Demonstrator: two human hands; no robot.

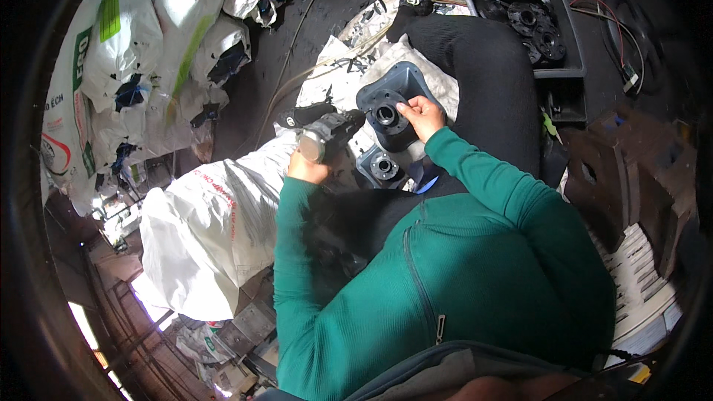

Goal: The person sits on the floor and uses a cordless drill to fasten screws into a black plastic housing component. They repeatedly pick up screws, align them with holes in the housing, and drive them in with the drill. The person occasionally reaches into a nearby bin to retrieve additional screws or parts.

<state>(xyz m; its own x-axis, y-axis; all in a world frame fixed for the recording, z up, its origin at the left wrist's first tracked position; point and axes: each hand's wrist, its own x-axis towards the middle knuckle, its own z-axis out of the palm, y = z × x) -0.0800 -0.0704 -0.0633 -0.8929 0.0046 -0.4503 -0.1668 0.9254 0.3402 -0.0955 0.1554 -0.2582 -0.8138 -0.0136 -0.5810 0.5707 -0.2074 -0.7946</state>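
Observation:
My left hand (310, 168) is wrapped round a grey handheld power tool (327, 137) with a round rear end. Its dark nose points at a blue-grey plastic part, and I cannot tell whether they touch. That flanged part (394, 80) has a flared, rounded-square body and a round collar with a hole. My right hand (422, 117) grips its collar side between thumb and fingers. Just below it lies a smaller-looking similar flanged part (383, 166), partly covered. Both parts are over a pale, stained cloth sheet (323, 78) between my legs.
At the far right a grey bin (575, 30) holds several dark round parts. White filled sacks (137, 37) stand at the far left, and another white sack (212, 230) lies by my left arm. Dark trimmings (353, 64) are scattered on the sheet. Brown blocks (631, 171) are at the right.

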